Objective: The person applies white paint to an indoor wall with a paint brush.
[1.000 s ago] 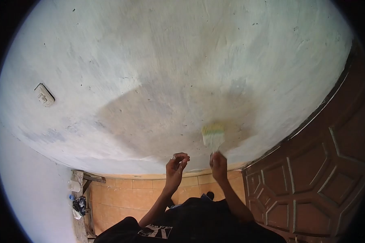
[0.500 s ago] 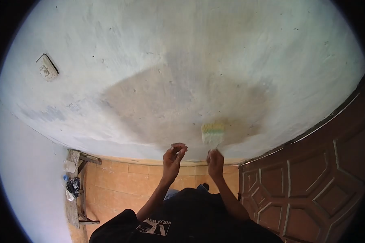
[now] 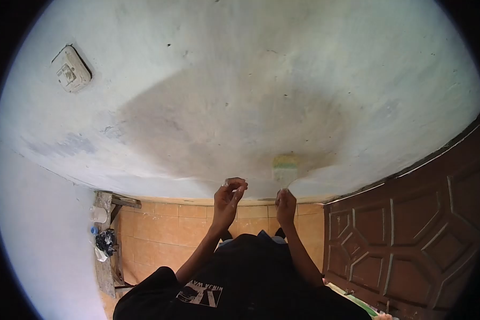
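Observation:
My right hand [image 3: 286, 205] grips the handle of a flat, wide tool [image 3: 286, 169] with a yellow and green upper band and a pale lower part. The tool is held up in front of the wall [image 3: 240, 69]; whether it touches the wall I cannot tell. To its left my left hand [image 3: 228, 202] is raised with fingers curled and thumb near the fingertips, white specks on them. Anything between those fingers is too small to make out. A brownish patch [image 3: 197, 117] marks the pale wall above both hands.
A switch [image 3: 72, 70] sits on the wall at the upper left. A wooden bench [image 3: 105, 272] at the left holds a pale container [image 3: 97, 214] and a black plastic bag [image 3: 106, 241]. A brown panelled door [image 3: 410, 224] stands right. Orange tiles [image 3: 160, 229] cover the floor.
The tool and my right hand have shifted slightly right and up in view. My left hand is slightly higher, its fingers still curled. The switch appears lower right and larger as the view shifts.

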Available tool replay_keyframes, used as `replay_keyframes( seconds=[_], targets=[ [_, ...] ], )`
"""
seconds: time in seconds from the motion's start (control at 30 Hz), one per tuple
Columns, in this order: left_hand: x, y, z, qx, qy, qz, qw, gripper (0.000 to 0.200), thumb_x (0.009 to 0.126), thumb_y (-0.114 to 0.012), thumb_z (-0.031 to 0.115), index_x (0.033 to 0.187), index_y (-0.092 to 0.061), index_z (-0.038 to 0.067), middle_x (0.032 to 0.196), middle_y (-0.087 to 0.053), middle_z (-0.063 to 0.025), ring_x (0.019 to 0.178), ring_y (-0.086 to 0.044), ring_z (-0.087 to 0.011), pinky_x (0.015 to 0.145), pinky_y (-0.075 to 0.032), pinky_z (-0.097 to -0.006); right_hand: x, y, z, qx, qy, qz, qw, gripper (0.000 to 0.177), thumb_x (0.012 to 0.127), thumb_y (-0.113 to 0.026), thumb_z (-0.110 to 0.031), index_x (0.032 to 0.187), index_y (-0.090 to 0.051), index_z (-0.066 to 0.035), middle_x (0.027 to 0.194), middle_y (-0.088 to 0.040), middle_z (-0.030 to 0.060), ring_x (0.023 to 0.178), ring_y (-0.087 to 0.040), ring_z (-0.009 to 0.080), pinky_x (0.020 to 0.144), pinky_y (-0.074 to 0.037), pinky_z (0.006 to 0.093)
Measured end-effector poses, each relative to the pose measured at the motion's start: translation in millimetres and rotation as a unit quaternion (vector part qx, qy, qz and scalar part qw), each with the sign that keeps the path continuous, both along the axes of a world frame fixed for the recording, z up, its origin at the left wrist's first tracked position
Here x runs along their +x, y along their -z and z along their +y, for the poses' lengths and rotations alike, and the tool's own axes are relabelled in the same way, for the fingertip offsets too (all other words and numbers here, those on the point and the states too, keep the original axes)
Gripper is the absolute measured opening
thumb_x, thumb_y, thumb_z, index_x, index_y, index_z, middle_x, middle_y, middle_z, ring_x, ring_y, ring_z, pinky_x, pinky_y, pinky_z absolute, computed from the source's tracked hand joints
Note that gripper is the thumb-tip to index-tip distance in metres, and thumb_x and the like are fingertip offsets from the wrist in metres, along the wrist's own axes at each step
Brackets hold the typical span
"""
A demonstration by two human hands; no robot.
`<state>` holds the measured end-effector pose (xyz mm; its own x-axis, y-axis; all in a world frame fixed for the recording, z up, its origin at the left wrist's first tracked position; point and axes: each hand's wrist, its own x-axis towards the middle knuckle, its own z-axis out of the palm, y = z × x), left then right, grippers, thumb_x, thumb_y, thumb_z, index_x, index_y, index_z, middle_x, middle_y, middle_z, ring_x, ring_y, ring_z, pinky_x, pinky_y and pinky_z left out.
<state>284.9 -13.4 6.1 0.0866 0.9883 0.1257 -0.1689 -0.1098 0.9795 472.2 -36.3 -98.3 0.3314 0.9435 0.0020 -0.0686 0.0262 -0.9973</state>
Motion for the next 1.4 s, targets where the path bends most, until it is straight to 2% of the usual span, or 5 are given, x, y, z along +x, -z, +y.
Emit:
replay_keyframes(
  seconds=[0.17,0.53,0.9,1.2,1.4],
  targets=[
    [-30,0,2,-0.021,0.035,0.008,0.999,0.022,0.096,-0.057,0.023,0.102,-0.060,0.002,0.097,-0.060,-0.0059,0.093,-0.058,-0.0164,0.082,-0.047,-0.0315,-28,-101,40,0.120,0.008,-0.040,0.992,0.036,0.099,-0.043,-0.024,0.067,-0.041,-0.007,0.055,-0.035,-0.0011,0.050,-0.033,0.0077,0.046,-0.027,0.0267],
    [-81,11,-8,-0.026,0.080,0.036,0.996,0.024,0.095,-0.058,0.025,0.098,-0.063,0.001,0.102,-0.060,-0.0070,0.092,-0.058,-0.0175,0.081,-0.048,-0.0314,-63,-74,4,-0.070,0.019,-0.044,0.996,0.023,0.100,-0.045,-0.023,0.085,-0.045,-0.005,0.059,-0.035,-0.0020,0.053,-0.033,0.0069,0.049,-0.031,0.0252],
    [-79,9,-25,-0.050,0.100,0.019,0.994,0.015,0.095,-0.057,0.010,0.108,-0.056,0.001,0.107,-0.060,-0.0062,0.104,-0.059,-0.0162,0.088,-0.048,-0.0319,-67,-126,-31,-0.010,-0.010,0.120,0.993,0.023,0.102,-0.045,-0.032,0.103,-0.046,-0.010,0.065,-0.035,-0.0060,0.054,-0.028,0.0020,0.047,-0.024,0.0188],
    [-55,19,-54,-0.057,0.080,0.017,0.995,0.014,0.095,-0.057,0.011,0.106,-0.057,0.002,0.106,-0.060,-0.0045,0.102,-0.058,-0.0141,0.088,-0.047,-0.0313,-59,-95,-69,-0.121,-0.113,0.383,0.909,0.033,0.100,-0.044,-0.043,0.091,-0.049,-0.012,0.064,-0.033,-0.0072,0.052,-0.028,0.0027,0.048,-0.024,0.0186],
    [-54,14,-83,-0.049,0.021,0.020,0.998,0.027,0.094,-0.059,0.023,0.110,-0.061,0.001,0.101,-0.063,-0.0086,0.094,-0.059,-0.0170,0.080,-0.048,-0.0302,-56,-84,-87,-0.131,-0.269,0.558,0.774,0.038,0.099,-0.043,-0.047,0.087,-0.049,-0.012,0.061,-0.029,-0.0063,0.050,-0.026,0.0036,0.047,-0.023,0.0191]
  ],
)
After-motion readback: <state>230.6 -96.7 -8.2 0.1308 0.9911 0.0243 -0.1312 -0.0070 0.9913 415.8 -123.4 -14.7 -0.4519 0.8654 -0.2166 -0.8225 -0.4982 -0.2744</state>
